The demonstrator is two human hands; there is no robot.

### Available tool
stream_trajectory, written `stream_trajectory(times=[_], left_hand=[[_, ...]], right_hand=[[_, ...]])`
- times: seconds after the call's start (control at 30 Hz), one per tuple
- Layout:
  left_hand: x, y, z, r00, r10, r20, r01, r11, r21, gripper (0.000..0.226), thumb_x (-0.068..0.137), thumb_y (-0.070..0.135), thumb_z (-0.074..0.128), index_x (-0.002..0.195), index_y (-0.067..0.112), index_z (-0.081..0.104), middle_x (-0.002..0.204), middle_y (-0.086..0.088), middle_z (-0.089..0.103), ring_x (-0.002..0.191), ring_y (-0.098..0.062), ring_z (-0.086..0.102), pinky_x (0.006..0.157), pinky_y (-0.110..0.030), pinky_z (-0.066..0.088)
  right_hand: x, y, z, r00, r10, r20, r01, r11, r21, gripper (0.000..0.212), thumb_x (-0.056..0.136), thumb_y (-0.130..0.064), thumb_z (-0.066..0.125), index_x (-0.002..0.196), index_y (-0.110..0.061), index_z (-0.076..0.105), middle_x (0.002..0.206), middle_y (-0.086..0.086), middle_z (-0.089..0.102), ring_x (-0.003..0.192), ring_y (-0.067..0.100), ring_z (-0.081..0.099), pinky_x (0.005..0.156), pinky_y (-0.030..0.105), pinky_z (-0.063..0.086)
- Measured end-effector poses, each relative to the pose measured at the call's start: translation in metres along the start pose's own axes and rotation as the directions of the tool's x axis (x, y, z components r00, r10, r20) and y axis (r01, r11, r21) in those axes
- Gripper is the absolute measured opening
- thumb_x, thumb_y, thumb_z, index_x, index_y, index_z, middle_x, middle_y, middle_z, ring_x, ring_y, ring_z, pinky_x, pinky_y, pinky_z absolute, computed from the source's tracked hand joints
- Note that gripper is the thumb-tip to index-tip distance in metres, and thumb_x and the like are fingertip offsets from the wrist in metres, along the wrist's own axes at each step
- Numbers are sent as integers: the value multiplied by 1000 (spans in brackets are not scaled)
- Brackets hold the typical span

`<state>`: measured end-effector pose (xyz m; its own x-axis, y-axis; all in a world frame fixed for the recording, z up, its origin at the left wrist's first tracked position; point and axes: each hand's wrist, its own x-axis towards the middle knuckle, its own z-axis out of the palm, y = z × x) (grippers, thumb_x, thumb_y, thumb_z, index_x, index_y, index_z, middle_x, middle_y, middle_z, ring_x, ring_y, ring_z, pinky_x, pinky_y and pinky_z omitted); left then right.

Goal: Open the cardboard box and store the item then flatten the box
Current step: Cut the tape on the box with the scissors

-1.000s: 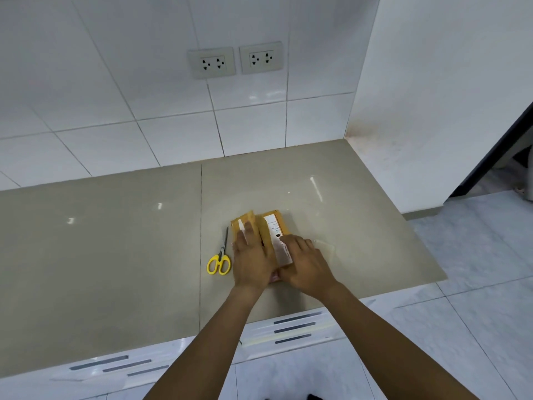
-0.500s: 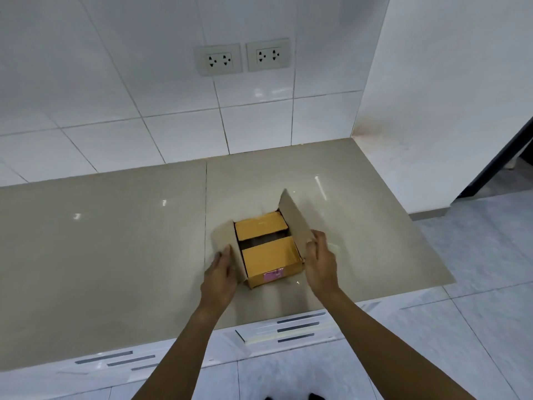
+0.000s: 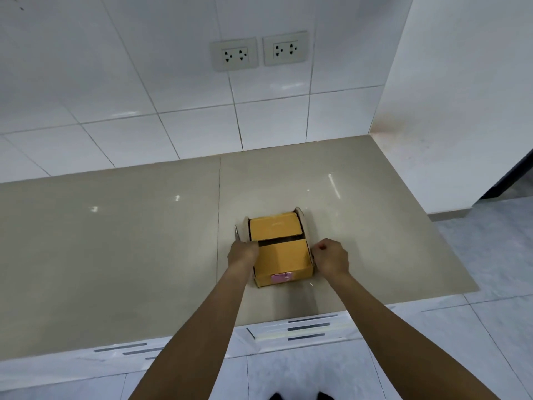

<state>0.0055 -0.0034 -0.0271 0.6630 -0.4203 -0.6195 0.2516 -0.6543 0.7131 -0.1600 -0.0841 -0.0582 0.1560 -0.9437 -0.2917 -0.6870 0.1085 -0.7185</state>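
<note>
Countertop (image 3: 115, 255) wide and bare on the left, wall close on the right. Cardboard box (image 3: 279, 249) sits near the front edge, inner flaps barely parted; it could slide off if yanked. Left hand (image 3: 242, 252) and right hand (image 3: 330, 256) each curl closed on a side flap.

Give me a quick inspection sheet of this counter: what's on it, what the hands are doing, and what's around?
Surface: glossy beige countertop, bare apart from the box.
Job's things: cardboard box, outer flaps folded out, two inner flaps down with a dark gap between; contents hidden.
Clutter: nothing seen.
Hands: left hand and right hand, each with a closed grip at a side flap.
Cables: nothing seen.
Surroundings: white tiled wall, two wall sockets, tiled floor.
</note>
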Motion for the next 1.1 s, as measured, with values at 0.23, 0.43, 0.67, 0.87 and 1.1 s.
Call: stream_trajectory(times=[0.23,0.43,0.67,0.87,1.1], left_hand=[[-15,4,-24,870,-17,493,83,990,-112,43,72,28,67,113,24,55,107,-2,57,96,-18,52,75,-27,43],[-18,-40,-36,735,238,634,-371,925,83,122,69,22,86,135,54,-12,138,27,35,129,-4,39,91,-6,40],[-18,-56,-23,797,471,378,-599,694,398,133,68,22,86,150,29,-19,149,-3,39,128,-28,48,99,-43,48],[-17,-59,-22,814,468,345,-581,675,455,128,70,29,84,148,36,-18,146,-3,44,119,-32,57,93,-45,51],[-14,-59,-21,830,463,311,-558,668,493,128,67,36,84,146,43,-17,140,-2,51,112,-31,61,89,-44,53]], right_hand=[[7,-6,-14,970,167,176,-203,956,214,32,86,-39,55,93,-8,63,92,14,67,88,34,64,86,50,54],[-2,-2,-19,924,-6,382,-70,980,186,48,74,-22,77,114,-13,51,101,8,62,88,21,61,69,30,50],[-14,14,-13,888,-357,290,388,920,-58,57,75,-33,73,122,-23,42,119,5,50,98,24,57,77,35,51],[-5,12,-16,730,-623,280,655,522,-547,45,90,-32,48,134,-34,45,158,10,18,138,33,27,99,50,39],[16,-3,-21,650,-670,358,706,359,-611,33,86,-34,53,118,-33,56,161,7,8,147,35,8,110,63,22]])
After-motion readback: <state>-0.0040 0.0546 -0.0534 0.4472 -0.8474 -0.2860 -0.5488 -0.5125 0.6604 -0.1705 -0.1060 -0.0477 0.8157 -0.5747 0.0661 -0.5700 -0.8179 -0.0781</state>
